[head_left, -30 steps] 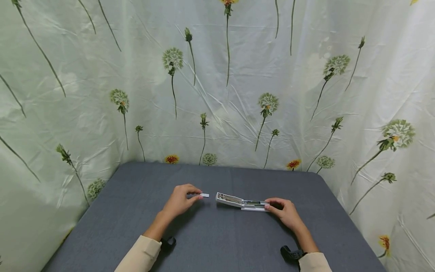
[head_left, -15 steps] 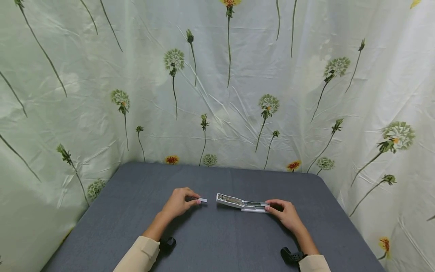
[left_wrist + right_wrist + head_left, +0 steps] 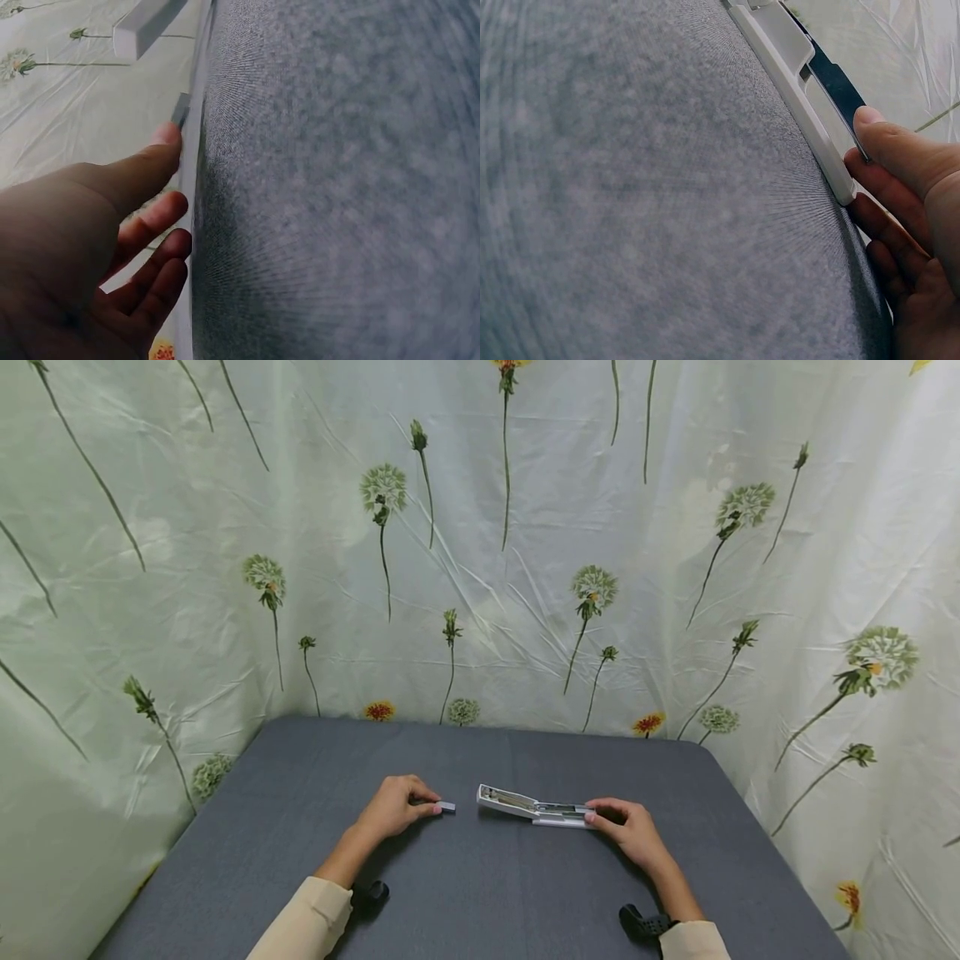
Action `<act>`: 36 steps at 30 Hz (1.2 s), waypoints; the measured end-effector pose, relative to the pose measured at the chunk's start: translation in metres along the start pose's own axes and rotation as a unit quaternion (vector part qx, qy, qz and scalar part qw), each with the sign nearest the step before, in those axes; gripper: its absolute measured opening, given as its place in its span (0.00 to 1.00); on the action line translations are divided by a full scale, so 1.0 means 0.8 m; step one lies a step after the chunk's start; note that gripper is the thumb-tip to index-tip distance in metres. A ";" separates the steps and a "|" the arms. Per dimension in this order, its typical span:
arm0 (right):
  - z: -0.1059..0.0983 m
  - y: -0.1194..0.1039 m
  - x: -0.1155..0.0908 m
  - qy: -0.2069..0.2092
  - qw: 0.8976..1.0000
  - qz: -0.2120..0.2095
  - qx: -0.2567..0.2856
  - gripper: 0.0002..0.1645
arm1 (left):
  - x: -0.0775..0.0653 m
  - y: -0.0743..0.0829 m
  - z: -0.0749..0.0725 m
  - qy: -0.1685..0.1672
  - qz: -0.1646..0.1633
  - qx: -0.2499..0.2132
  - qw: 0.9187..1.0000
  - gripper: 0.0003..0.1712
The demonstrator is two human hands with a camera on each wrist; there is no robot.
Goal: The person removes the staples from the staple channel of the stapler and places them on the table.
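A white stapler (image 3: 510, 802) lies on the dark grey table, its top swung open to the left with the metal inside showing. My right hand (image 3: 632, 833) holds it at the right end. In the right wrist view, my right thumb and a finger pinch the dark metal magazine (image 3: 836, 88) above the white base (image 3: 802, 112). To the left of the stapler, my left hand (image 3: 396, 807) pinches a small grey strip of staples (image 3: 447, 807) low over the cloth, a short gap from the stapler's raised end (image 3: 135, 37).
A dark grey cloth covers the table (image 3: 480, 893). Behind it and along both sides hangs a pale curtain (image 3: 480, 568) with a dandelion print. Black straps (image 3: 643, 922) sit at both wrists, beside beige sleeves (image 3: 307, 914).
My left hand has lowered the strip of staples and drawn it slightly left, closer to the cloth. My right hand and the stapler stay in the same place.
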State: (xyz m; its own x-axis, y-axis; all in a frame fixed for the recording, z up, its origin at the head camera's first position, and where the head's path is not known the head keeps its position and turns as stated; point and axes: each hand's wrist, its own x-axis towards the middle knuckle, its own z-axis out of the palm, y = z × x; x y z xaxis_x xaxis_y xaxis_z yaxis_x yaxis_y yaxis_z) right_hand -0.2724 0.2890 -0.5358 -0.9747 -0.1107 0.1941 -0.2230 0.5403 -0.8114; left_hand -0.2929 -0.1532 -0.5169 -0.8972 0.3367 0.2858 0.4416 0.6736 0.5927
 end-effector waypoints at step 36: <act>0.000 -0.004 0.000 0.000 1.000 -0.001 -0.010 0.17 | 0.002 0.000 0.003 -0.012 -0.003 0.053 0.999 0.09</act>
State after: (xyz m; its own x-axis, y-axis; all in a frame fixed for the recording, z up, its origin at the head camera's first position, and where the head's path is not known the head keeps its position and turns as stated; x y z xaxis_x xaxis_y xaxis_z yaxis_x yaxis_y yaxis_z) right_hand -0.2719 0.2876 -0.5335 -0.9743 -0.1120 0.1953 -0.2243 0.5575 -0.7993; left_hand -0.2945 -0.1511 -0.5177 -0.9001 0.3470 0.2633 0.4353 0.7407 0.5118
